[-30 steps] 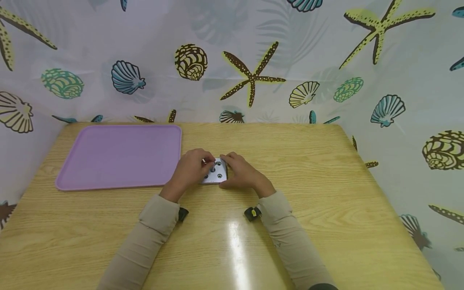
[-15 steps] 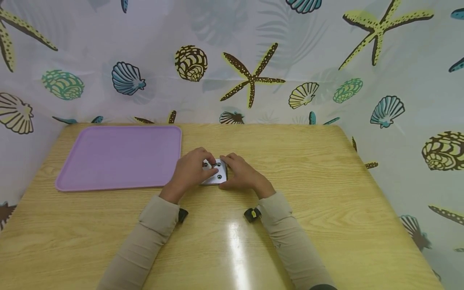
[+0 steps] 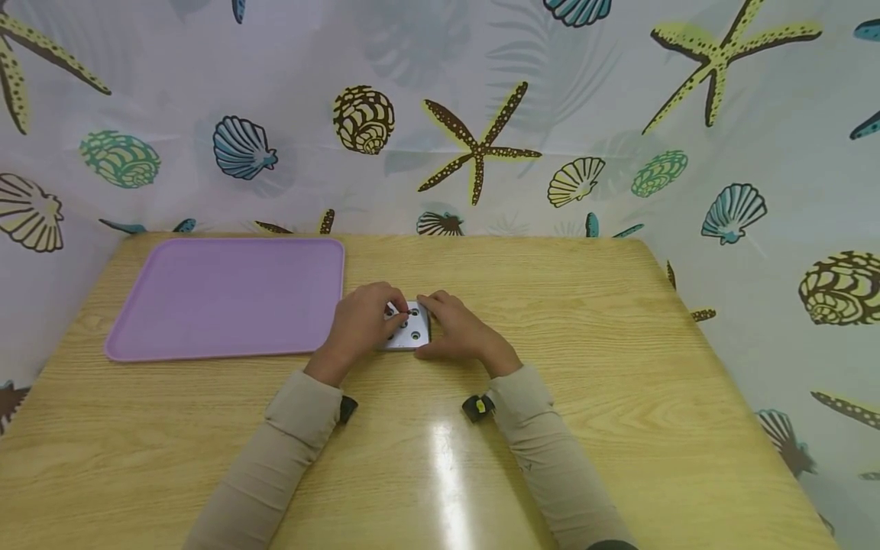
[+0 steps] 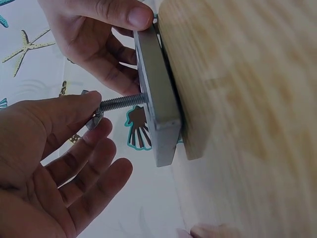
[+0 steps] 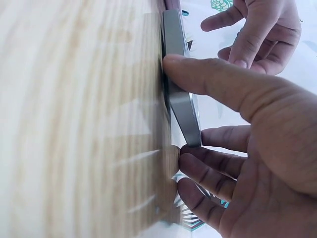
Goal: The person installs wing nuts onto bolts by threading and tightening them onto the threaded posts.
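A silver metal plate with several holes lies near the middle of the table, a little raised at one side in the wrist views. From its face a threaded wing screw stands out, its tip in or at a hole. My left hand pinches the screw's winged head between thumb and index finger, the other fingers loosely bent. On the plate's right side, my right hand grips the edges, with the thumb on the near edge and fingers at the far one.
A purple tray lies at the table's back left, its right rim close to my left hand. Behind the wooden table hangs a white cloth printed with shells and starfish.
My left thumb and index finger have shifted around the screw head: the thumb reached further over the plate half a second ago and is now drawn back. My right hand keeps its place.
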`<state>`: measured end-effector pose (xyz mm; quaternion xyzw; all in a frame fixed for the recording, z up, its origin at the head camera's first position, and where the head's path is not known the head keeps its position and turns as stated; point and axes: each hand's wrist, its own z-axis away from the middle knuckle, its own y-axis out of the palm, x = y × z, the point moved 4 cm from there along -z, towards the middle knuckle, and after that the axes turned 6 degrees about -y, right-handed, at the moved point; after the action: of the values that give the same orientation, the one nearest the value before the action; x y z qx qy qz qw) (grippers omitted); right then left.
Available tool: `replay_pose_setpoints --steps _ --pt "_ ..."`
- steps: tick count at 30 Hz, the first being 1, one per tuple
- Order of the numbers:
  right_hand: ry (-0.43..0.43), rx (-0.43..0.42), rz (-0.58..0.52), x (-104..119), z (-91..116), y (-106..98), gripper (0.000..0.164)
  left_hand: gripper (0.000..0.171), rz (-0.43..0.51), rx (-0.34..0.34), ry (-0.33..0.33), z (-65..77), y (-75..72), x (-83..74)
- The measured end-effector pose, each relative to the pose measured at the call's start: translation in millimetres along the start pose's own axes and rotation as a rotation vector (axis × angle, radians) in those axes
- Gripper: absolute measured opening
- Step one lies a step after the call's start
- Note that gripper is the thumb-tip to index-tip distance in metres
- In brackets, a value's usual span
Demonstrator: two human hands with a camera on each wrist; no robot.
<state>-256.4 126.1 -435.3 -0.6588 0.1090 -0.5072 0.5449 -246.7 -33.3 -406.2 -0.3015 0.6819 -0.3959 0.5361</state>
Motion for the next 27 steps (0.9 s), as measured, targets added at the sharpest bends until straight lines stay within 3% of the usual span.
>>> replay_pose_setpoints --steps 7,14,22,27 --pt "0.012 0.004 0.005 -0.1 -0.7 -0.5 0.092 0.006 -0.039 -0.018 0.015 0.3 -0.7 0.6" --pt "0.007 0.001 0.008 0.2 0.1 -0.2 0.093 0.014 -0.010 -0.008 0.038 1.5 -1.0 0.1" --pt "0.006 0.004 0.007 0.3 0.1 0.7 0.092 0.022 -0.035 -0.063 0.068 3.0 2.3 0.4" --pt "0.003 0.012 0.004 1.3 0.5 -0.2 0.093 0.019 -0.019 -0.020 0.038 3.0 -0.4 -0.6"
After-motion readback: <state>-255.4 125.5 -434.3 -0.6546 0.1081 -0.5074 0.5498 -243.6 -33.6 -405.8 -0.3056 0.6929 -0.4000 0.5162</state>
